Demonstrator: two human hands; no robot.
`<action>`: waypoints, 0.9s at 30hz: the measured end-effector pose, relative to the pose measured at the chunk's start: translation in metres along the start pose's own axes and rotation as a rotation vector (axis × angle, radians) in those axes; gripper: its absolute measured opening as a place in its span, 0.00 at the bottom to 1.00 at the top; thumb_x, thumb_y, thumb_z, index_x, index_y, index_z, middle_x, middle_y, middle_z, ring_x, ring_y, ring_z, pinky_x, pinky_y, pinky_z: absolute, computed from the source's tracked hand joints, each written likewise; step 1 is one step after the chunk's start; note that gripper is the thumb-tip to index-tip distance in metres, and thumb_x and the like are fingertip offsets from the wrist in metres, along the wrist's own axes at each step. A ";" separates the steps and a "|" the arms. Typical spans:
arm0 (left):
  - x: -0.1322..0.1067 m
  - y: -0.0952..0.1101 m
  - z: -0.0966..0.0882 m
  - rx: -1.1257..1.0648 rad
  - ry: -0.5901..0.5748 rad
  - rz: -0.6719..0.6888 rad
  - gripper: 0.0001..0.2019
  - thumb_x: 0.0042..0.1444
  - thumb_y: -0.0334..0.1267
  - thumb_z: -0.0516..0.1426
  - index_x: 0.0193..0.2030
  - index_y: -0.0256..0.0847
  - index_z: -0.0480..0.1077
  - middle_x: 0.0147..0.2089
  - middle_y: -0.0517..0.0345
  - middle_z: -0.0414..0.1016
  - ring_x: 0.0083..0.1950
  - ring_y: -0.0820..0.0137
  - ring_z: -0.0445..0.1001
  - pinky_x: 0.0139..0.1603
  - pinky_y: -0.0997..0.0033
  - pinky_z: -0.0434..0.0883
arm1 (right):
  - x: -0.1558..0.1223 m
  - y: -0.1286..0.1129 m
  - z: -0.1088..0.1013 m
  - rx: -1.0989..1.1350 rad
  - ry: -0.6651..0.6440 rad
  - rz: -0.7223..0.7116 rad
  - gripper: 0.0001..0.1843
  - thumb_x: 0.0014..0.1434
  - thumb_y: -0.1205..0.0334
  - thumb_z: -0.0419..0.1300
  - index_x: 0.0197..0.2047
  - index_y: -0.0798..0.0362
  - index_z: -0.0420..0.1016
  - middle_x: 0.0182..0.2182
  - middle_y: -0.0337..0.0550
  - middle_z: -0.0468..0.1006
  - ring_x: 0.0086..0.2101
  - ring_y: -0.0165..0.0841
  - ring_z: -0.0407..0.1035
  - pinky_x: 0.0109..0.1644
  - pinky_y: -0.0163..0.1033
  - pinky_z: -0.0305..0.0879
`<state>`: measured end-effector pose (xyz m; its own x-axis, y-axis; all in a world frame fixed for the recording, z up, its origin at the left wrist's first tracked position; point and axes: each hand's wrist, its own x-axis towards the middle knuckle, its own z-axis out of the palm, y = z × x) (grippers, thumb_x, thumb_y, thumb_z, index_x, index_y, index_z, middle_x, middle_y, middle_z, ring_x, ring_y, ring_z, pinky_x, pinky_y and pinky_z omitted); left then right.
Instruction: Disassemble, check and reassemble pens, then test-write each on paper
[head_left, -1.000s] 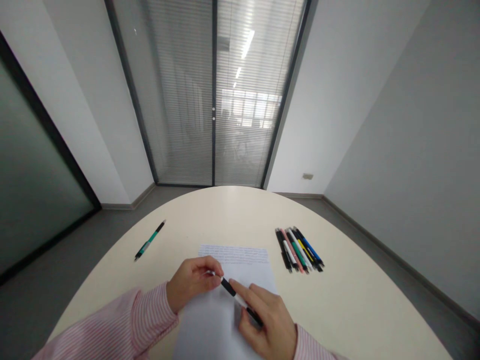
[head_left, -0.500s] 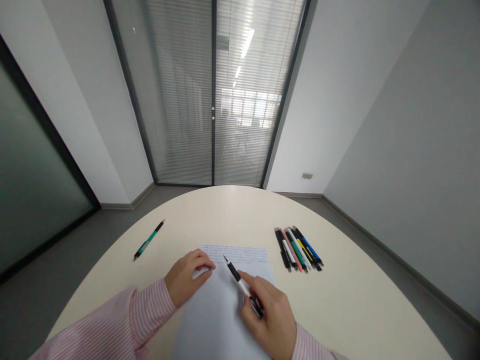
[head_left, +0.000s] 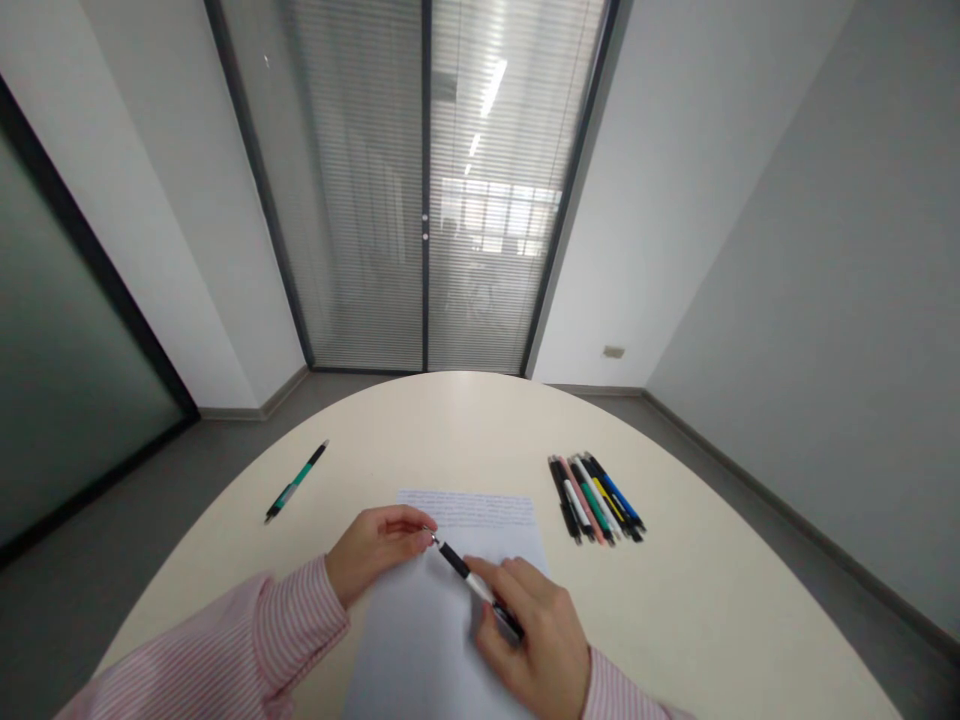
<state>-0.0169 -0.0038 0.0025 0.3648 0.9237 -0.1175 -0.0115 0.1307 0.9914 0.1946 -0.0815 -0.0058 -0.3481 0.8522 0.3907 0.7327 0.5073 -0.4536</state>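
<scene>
Two grips on one seemingly light, rigid pen point(head_left: 454, 558): right fingers point(head_left: 517, 588) clasp mid-barrel, left fingers point(head_left: 409, 524) pinch its tip.

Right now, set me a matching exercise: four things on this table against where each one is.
Things:
1 green pen
2 bundle of pens
3 black-and-white pen
4 paper

Places:
A flat under the right hand
B alone, far left
C in the right hand's grip
D right of the paper

Pairs: 1-B, 2-D, 3-C, 4-A.
</scene>
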 end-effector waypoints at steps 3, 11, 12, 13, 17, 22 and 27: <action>0.000 0.004 0.000 0.017 -0.009 -0.008 0.17 0.36 0.45 0.69 0.30 0.34 0.77 0.29 0.53 0.79 0.32 0.67 0.75 0.36 0.71 0.71 | 0.001 -0.002 -0.001 -0.019 0.014 -0.021 0.23 0.52 0.73 0.53 0.52 0.51 0.68 0.31 0.43 0.75 0.34 0.36 0.68 0.34 0.38 0.64; 0.000 0.007 -0.003 0.057 0.078 0.001 0.14 0.36 0.40 0.69 0.30 0.35 0.77 0.31 0.51 0.81 0.35 0.64 0.78 0.40 0.69 0.72 | 0.003 0.006 -0.004 0.086 0.153 0.014 0.08 0.62 0.68 0.51 0.43 0.51 0.68 0.31 0.43 0.74 0.34 0.35 0.69 0.37 0.39 0.65; 0.000 0.007 -0.002 0.062 0.081 0.000 0.14 0.35 0.40 0.69 0.29 0.35 0.77 0.31 0.51 0.81 0.35 0.63 0.78 0.40 0.68 0.72 | 0.003 0.008 -0.004 0.090 0.161 0.008 0.08 0.63 0.67 0.50 0.43 0.51 0.68 0.32 0.44 0.74 0.34 0.36 0.69 0.38 0.39 0.66; 0.000 0.007 -0.002 0.066 0.083 0.001 0.13 0.35 0.39 0.69 0.29 0.35 0.77 0.31 0.51 0.81 0.35 0.63 0.78 0.40 0.68 0.73 | 0.004 0.010 -0.005 0.090 0.164 -0.004 0.09 0.63 0.67 0.50 0.44 0.51 0.68 0.33 0.44 0.74 0.35 0.36 0.69 0.39 0.40 0.66; -0.001 0.008 -0.001 0.085 0.080 0.004 0.12 0.34 0.39 0.69 0.27 0.36 0.77 0.30 0.52 0.81 0.33 0.63 0.78 0.38 0.68 0.73 | 0.007 0.015 -0.007 0.086 0.184 -0.033 0.10 0.64 0.67 0.49 0.44 0.50 0.69 0.34 0.45 0.75 0.37 0.36 0.69 0.40 0.41 0.67; 0.000 0.006 0.000 0.091 0.059 0.027 0.13 0.35 0.40 0.69 0.27 0.36 0.77 0.29 0.51 0.81 0.33 0.63 0.78 0.38 0.67 0.74 | 0.008 0.020 -0.006 0.078 0.179 -0.022 0.10 0.64 0.67 0.49 0.44 0.50 0.70 0.35 0.45 0.75 0.38 0.37 0.69 0.41 0.42 0.67; 0.000 0.005 0.001 0.076 0.093 0.042 0.12 0.36 0.39 0.68 0.27 0.35 0.76 0.29 0.51 0.81 0.32 0.64 0.78 0.37 0.70 0.74 | 0.008 0.024 -0.005 0.081 0.186 -0.030 0.10 0.64 0.68 0.49 0.45 0.50 0.69 0.36 0.45 0.75 0.39 0.37 0.68 0.41 0.43 0.66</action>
<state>-0.0160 -0.0036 0.0073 0.2772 0.9577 -0.0772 0.0471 0.0667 0.9967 0.2123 -0.0634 -0.0096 -0.2495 0.8020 0.5428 0.6713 0.5472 -0.4999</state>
